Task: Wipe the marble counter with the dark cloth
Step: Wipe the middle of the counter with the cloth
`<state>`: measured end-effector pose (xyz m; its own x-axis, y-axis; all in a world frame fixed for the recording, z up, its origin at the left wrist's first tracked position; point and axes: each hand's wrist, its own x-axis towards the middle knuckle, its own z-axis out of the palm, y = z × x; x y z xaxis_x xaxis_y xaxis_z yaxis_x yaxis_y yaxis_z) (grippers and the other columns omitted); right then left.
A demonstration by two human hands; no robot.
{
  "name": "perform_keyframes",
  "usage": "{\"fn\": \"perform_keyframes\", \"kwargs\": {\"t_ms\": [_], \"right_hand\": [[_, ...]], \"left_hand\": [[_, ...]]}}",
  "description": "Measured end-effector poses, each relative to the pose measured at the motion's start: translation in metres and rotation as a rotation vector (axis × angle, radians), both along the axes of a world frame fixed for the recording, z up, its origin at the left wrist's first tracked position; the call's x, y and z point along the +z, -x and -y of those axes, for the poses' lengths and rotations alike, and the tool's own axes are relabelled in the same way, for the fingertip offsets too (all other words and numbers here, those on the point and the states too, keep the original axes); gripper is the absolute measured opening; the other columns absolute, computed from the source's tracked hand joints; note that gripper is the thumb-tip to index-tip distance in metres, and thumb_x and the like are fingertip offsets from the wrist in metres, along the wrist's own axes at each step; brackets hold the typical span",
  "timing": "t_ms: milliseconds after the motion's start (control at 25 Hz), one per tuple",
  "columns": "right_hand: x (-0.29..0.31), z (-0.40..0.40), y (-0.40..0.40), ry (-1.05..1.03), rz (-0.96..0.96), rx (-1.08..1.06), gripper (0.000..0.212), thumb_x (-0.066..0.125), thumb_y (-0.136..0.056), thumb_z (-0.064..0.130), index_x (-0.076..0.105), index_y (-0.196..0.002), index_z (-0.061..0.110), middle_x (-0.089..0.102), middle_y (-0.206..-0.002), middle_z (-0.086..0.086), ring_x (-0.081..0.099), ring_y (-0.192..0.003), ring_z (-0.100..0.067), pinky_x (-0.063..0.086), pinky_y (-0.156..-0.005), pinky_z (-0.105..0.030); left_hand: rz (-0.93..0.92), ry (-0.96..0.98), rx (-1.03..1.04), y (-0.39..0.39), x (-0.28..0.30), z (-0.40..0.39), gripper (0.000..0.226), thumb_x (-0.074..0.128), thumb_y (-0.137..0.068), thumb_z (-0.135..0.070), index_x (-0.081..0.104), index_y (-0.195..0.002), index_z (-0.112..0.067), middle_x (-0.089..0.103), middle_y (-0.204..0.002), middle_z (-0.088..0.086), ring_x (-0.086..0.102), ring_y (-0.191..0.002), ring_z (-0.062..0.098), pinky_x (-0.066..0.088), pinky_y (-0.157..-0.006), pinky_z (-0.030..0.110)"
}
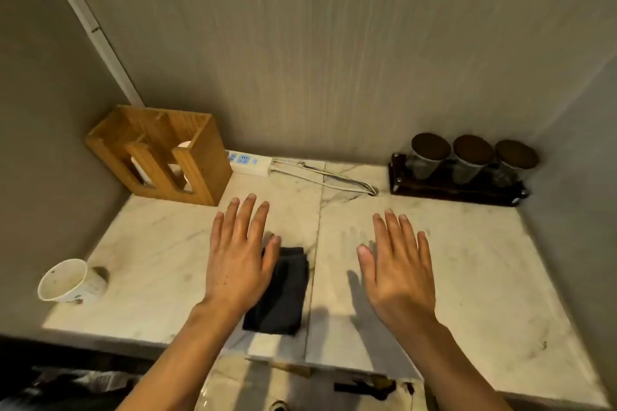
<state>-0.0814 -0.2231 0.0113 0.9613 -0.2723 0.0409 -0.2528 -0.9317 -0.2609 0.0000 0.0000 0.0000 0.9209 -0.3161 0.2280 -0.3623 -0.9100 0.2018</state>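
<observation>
On the marble counter (467, 260), near its front edge and just left of the seam between the two slabs, I see the dark cloth (282, 294) lying folded into a narrow rectangle. My left hand (238, 260) is spread flat, palm down, fingers splayed; it overlaps the cloth's left side in this view, with the thumb across its upper left corner. I cannot tell whether the hand touches the cloth or hovers above it. It grips nothing. My right hand (399, 272) is likewise flat and spread, empty, over bare marble to the right of the seam, apart from the cloth; its shadow falls on the slab to its left.

Back left corner: a wooden holder (200, 160) with slotted front, something white inside. Just beside it along the back wall, a white power strip (248, 162), its cable (327, 177) running right to a hole in the counter. Back right: a dark rack (457, 188) holding three lidded glass jars (472, 158). Front left: a paper cup (68, 280), tipped toward me, stained inside. Marble shows smudges and grey veining.
</observation>
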Motion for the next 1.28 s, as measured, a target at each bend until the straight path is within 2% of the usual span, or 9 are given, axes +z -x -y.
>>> {"fn": "perform_keyframes", "kwargs": {"t_ms": [120,280,360,480,640,800,1000,1120,1280], "right_hand": [[-0.013,-0.016,0.002,0.028,0.026,0.028,0.068,0.008,-0.095,0.053,0.022,-0.152,0.017,0.016,-0.160,-0.006,0.007,-0.148,-0.024,0.005,-0.120,-0.043],[-0.038,-0.033,-0.001,0.000,-0.037,0.041,0.069,0.009,-0.093,0.054,0.020,-0.152,0.020,0.012,-0.162,-0.003,0.003,-0.149,-0.022,0.001,-0.119,-0.043],[-0.047,-0.044,-0.002,-0.010,-0.065,0.061,0.069,0.011,-0.094,0.054,0.019,-0.152,0.018,0.012,-0.162,-0.005,0.003,-0.149,-0.023,0.000,-0.119,-0.042],[-0.067,-0.068,-0.004,-0.009,-0.128,0.085,0.066,0.011,-0.097,0.053,0.014,-0.153,0.018,0.010,-0.162,-0.005,0.001,-0.149,-0.023,-0.002,-0.119,-0.041],[-0.091,-0.099,-0.013,-0.062,-0.163,0.082,0.064,0.021,-0.098,0.050,0.015,-0.153,0.016,0.012,-0.162,-0.006,0.005,-0.148,-0.024,0.001,-0.119,-0.040],[-0.112,-0.130,-0.027,-0.097,-0.181,0.092,0.063,0.029,-0.098,0.048,0.020,-0.152,0.015,0.014,-0.161,-0.008,0.007,-0.148,-0.025,0.003,-0.118,-0.040],[-0.130,-0.158,-0.048,-0.082,-0.139,0.063,0.064,0.042,-0.094,0.044,0.033,-0.148,0.012,0.027,-0.157,-0.015,0.019,-0.145,-0.033,0.017,-0.118,-0.051],[-0.139,-0.166,-0.061,-0.057,-0.118,0.007,0.064,0.040,-0.093,0.046,0.034,-0.147,0.013,0.031,-0.155,-0.015,0.024,-0.144,-0.034,0.016,-0.116,-0.052],[-0.153,-0.167,-0.064,-0.021,-0.162,-0.022,0.065,0.032,-0.095,0.048,0.030,-0.149,0.013,0.029,-0.156,-0.013,0.021,-0.145,-0.031,0.014,-0.117,-0.052]], "left_hand": [[-0.023,-0.029,0.025,0.005,-0.018,-0.014,0.060,0.020,-0.097,-0.048,0.033,-0.146,-0.016,0.027,-0.157,0.009,0.013,-0.147,0.027,0.005,-0.118,0.047],[-0.105,-0.019,0.017,0.011,-0.050,-0.032,0.061,0.022,-0.096,-0.045,0.035,-0.146,-0.014,0.026,-0.157,0.009,0.013,-0.147,0.027,0.007,-0.118,0.045],[-0.153,-0.031,0.008,0.010,-0.065,-0.041,0.056,0.032,-0.097,-0.039,0.034,-0.146,-0.012,0.026,-0.157,0.011,0.014,-0.146,0.029,0.008,-0.118,0.043],[-0.213,-0.027,-0.008,0.011,-0.090,-0.054,0.051,0.048,-0.094,-0.026,0.039,-0.142,-0.009,0.036,-0.152,0.015,0.025,-0.143,0.034,0.018,-0.114,0.046],[-0.295,-0.065,0.013,0.011,-0.119,-0.069,0.052,0.037,-0.093,-0.028,0.044,-0.140,-0.007,0.043,-0.147,0.016,0.035,-0.138,0.036,0.025,-0.111,0.052],[-0.312,-0.040,0.007,0.014,-0.137,-0.074,0.053,0.030,-0.094,-0.031,0.042,-0.142,-0.011,0.043,-0.148,0.013,0.032,-0.140,0.032,0.024,-0.113,0.052],[-0.312,-0.079,0.039,0.017,-0.152,-0.072,0.056,0.021,-0.096,-0.035,0.027,-0.149,-0.018,0.021,-0.158,0.002,0.009,-0.147,0.022,0.011,-0.118,0.050],[-0.311,-0.084,0.039,0.015,-0.154,-0.072,0.055,0.022,-0.096,-0.033,0.031,-0.148,-0.016,0.026,-0.157,0.004,0.012,-0.146,0.023,0.010,-0.116,0.050],[-0.303,-0.077,0.047,0.015,-0.157,-0.072,0.054,0.026,-0.095,-0.031,0.035,-0.146,-0.016,0.030,-0.156,0.004,0.015,-0.146,0.021,0.014,-0.115,0.051]]}}
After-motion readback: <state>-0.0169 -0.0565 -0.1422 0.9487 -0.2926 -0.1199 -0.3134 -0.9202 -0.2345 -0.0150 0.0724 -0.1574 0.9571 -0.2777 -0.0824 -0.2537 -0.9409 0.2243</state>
